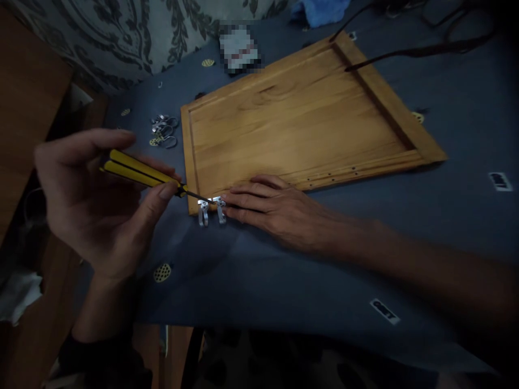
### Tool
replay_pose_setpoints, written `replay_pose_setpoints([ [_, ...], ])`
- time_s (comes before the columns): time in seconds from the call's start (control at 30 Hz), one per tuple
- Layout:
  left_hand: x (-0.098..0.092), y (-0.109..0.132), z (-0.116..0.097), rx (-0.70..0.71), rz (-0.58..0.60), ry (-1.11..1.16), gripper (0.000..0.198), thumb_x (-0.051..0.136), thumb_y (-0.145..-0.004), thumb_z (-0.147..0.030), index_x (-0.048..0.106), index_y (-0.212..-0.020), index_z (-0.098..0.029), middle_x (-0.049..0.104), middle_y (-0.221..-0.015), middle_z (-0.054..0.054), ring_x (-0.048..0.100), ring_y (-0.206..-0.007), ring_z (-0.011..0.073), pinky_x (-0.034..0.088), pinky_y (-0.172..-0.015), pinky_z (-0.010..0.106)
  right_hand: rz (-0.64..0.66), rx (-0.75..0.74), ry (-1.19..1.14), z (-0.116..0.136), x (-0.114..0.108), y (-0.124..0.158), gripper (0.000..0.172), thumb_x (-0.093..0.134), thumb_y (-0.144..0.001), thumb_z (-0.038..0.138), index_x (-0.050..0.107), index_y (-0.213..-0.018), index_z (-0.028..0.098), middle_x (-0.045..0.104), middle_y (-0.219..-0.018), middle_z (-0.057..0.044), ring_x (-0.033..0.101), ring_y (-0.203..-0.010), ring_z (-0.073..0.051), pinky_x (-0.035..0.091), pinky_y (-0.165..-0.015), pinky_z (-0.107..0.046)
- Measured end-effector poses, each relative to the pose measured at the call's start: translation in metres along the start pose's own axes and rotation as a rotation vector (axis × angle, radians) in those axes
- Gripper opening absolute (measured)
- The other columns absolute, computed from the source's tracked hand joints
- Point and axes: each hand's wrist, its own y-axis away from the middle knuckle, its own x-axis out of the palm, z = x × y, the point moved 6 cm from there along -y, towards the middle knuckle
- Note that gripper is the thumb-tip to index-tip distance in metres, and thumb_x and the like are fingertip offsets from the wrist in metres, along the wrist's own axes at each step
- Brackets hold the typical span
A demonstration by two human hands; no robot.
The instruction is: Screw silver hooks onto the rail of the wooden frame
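My left hand (95, 202) pinches a yellow-and-black screwdriver (140, 172), whose dark tip reaches the first of two silver metal hooks (204, 212) on the near edge of a wooden panel (300, 119). Fingers of my right hand (270, 208) lie pressed together on that edge, touching the second hook (221, 209) and holding it against the wood. The panel lies flat on a dark blue cloth (284, 281). A row of small holes (330, 176) runs along the panel's near edge to the right of my right hand.
A small heap of spare metal hooks (162, 129) lies on the cloth left of the panel. A blurred box (239, 48) and a blue rag (318, 11) sit at the back. Dark cables (405, 51) cross the panel's far corner. A patterned curtain hangs behind.
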Motion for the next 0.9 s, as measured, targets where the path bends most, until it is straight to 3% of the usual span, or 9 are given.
replay_pose_setpoints([
  [0.17, 0.009, -0.001, -0.006, 0.154, 0.066, -0.134, 0.049, 0.093, -0.078, -0.023, 0.069, -0.12, -0.033, 0.062, -0.124, 0.001, 0.078, -0.087, 0.0215, 0.074, -0.071, 0.047, -0.001, -0.002, -0.009, 0.001, -0.001, -0.001, 0.042, 0.044, -0.108, 0.017, 0.056, -0.148, 0.022, 0.059, -0.156, -0.009, 0.046, -0.15, -0.023, 0.034, -0.121, -0.049],
  [0.37, 0.013, 0.002, -0.007, 0.082, 0.049, -0.168, 0.047, 0.086, -0.083, -0.017, 0.07, -0.123, -0.036, 0.061, -0.125, 0.002, 0.077, -0.092, 0.0228, 0.074, -0.075, 0.049, 0.015, 0.007, 0.04, 0.004, -0.004, -0.004, 0.039, 0.039, -0.111, 0.019, 0.059, -0.144, 0.019, 0.062, -0.153, -0.01, 0.049, -0.148, -0.022, 0.035, -0.122, -0.047],
  [0.53, 0.016, 0.001, -0.01, 0.183, 0.105, -0.169, 0.049, 0.085, -0.085, -0.019, 0.068, -0.126, -0.039, 0.061, -0.124, 0.001, 0.077, -0.088, 0.0198, 0.074, -0.07, 0.043, 0.022, 0.001, 0.056, 0.003, -0.002, -0.003, 0.04, 0.037, -0.112, 0.021, 0.054, -0.147, 0.022, 0.061, -0.155, -0.008, 0.046, -0.151, -0.022, 0.036, -0.122, -0.049],
  [0.7, 0.017, -0.001, -0.009, 0.234, 0.161, -0.159, 0.058, 0.089, -0.08, -0.017, 0.068, -0.131, -0.035, 0.061, -0.121, 0.002, 0.078, -0.087, 0.0216, 0.073, -0.067, 0.041, 0.015, -0.012, 0.075, 0.004, -0.003, -0.004, 0.041, 0.032, -0.113, 0.023, 0.056, -0.145, 0.016, 0.062, -0.152, -0.011, 0.048, -0.148, -0.022, 0.036, -0.122, -0.047],
  [0.8, 0.016, 0.0, -0.007, 0.216, 0.138, -0.19, 0.054, 0.083, -0.085, -0.017, 0.067, -0.132, -0.038, 0.062, -0.123, 0.003, 0.076, -0.093, 0.0236, 0.072, -0.07, 0.044, 0.002, -0.018, 0.08, 0.006, -0.005, -0.005, 0.042, 0.029, -0.114, 0.024, 0.06, -0.141, 0.015, 0.065, -0.149, -0.012, 0.052, -0.145, -0.023, 0.039, -0.119, -0.046],
  [0.9, 0.013, 0.002, -0.008, 0.239, 0.082, -0.237, 0.047, 0.084, -0.085, -0.025, 0.071, -0.128, -0.037, 0.068, -0.113, 0.004, 0.073, -0.086, 0.0249, 0.071, -0.074, 0.051, 0.012, -0.006, 0.08, 0.005, -0.004, -0.005, 0.04, 0.031, -0.114, 0.023, 0.059, -0.143, 0.018, 0.063, -0.152, -0.009, 0.051, -0.146, -0.023, 0.038, -0.12, -0.047],
])
